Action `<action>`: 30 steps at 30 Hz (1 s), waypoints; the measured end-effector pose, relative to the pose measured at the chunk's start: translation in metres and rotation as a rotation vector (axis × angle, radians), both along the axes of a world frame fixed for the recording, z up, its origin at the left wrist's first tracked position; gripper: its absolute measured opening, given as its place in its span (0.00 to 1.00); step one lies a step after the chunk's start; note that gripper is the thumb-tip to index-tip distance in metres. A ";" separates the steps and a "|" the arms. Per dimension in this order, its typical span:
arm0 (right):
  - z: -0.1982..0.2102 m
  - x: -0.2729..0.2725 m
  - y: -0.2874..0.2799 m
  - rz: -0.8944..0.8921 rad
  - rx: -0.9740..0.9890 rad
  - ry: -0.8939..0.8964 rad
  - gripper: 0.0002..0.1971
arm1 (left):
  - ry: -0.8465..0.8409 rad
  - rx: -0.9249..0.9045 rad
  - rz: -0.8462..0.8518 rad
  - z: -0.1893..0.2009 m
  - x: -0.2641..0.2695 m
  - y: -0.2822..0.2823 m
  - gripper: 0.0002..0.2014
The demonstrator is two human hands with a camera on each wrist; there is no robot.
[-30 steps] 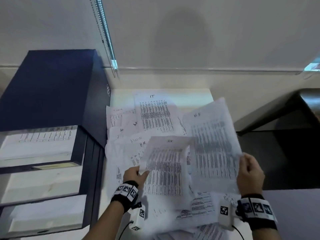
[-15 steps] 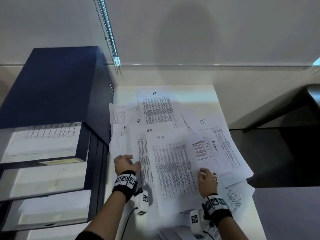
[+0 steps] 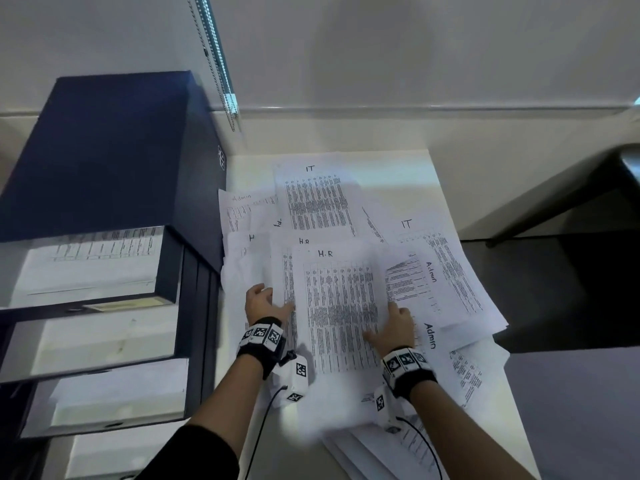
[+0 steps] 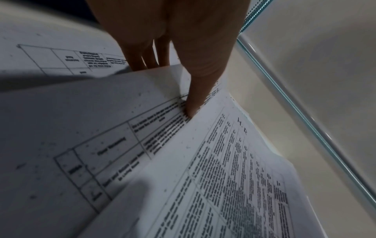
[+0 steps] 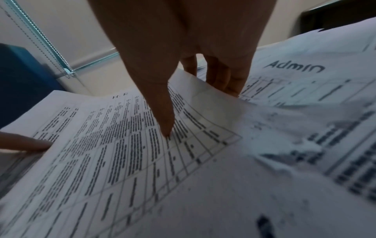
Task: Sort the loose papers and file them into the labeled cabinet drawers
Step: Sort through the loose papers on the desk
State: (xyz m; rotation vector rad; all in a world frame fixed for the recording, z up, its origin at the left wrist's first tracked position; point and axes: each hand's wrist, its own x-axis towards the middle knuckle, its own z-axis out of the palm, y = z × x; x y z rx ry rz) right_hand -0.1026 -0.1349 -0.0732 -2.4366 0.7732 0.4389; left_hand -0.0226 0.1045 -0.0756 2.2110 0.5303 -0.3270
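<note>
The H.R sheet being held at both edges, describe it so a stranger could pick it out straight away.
Start at the dark blue cabinet on the left; the white table beside it is covered in loose papers. The H.R sheet lies topmost in the near middle, left hand pinching one edge, right hand the other. Another H.R sheet peeks out behind it; only this one is held.

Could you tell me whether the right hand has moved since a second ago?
Yes. The right hand came down and left toward the cabinet, its grip now on the H.R sheet.
</note>
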 end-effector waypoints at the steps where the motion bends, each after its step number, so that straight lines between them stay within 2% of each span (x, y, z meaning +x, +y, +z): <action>1: 0.000 0.001 0.000 -0.012 0.005 -0.001 0.41 | -0.009 -0.005 0.004 0.001 0.000 0.001 0.23; 4: 0.002 0.004 -0.001 -0.012 0.031 0.007 0.41 | -0.069 -0.047 0.046 -0.001 0.000 0.005 0.15; 7: 0.003 0.005 -0.002 -0.021 0.049 0.007 0.42 | -0.133 -0.096 0.076 0.003 -0.004 0.006 0.14; 10: 0.004 0.004 0.001 0.037 -0.009 0.005 0.40 | -0.163 -0.144 0.043 0.012 -0.008 0.004 0.22; 12: 0.004 0.002 0.004 0.075 -0.047 -0.004 0.36 | -0.114 -0.154 -0.047 0.021 -0.012 0.000 0.21; 14: 0.004 0.001 0.005 0.067 -0.026 -0.043 0.24 | -0.074 -0.149 -0.151 0.028 -0.016 -0.003 0.18; 16: 0.006 -0.002 0.001 0.016 0.037 -0.089 0.10 | -0.058 -0.167 -0.231 0.033 -0.022 -0.004 0.15; 17: 0.008 -0.006 -0.002 -0.024 0.073 -0.112 0.07 | -0.067 -0.177 -0.270 0.034 -0.026 -0.004 0.15; 22: 0.020 -0.034 -0.036 -0.278 0.217 -0.163 0.09 | -0.230 -0.030 -0.596 0.040 -0.037 -0.001 0.12; 24: 0.018 -0.049 -0.053 -0.342 0.267 -0.147 0.07 | -0.276 0.011 -0.583 0.040 -0.039 0.003 0.09; 26: 0.012 -0.063 -0.067 -0.389 0.293 -0.135 0.09 | -0.263 0.013 -0.465 0.036 -0.035 0.010 0.05; 27: 0.008 -0.069 -0.073 -0.402 0.314 -0.116 0.12 | -0.231 0.001 -0.402 0.034 -0.033 0.015 0.06; 30: 0.005 -0.082 -0.074 -0.388 0.366 -0.033 0.18 | -0.032 -0.054 -0.334 0.027 -0.029 0.029 0.28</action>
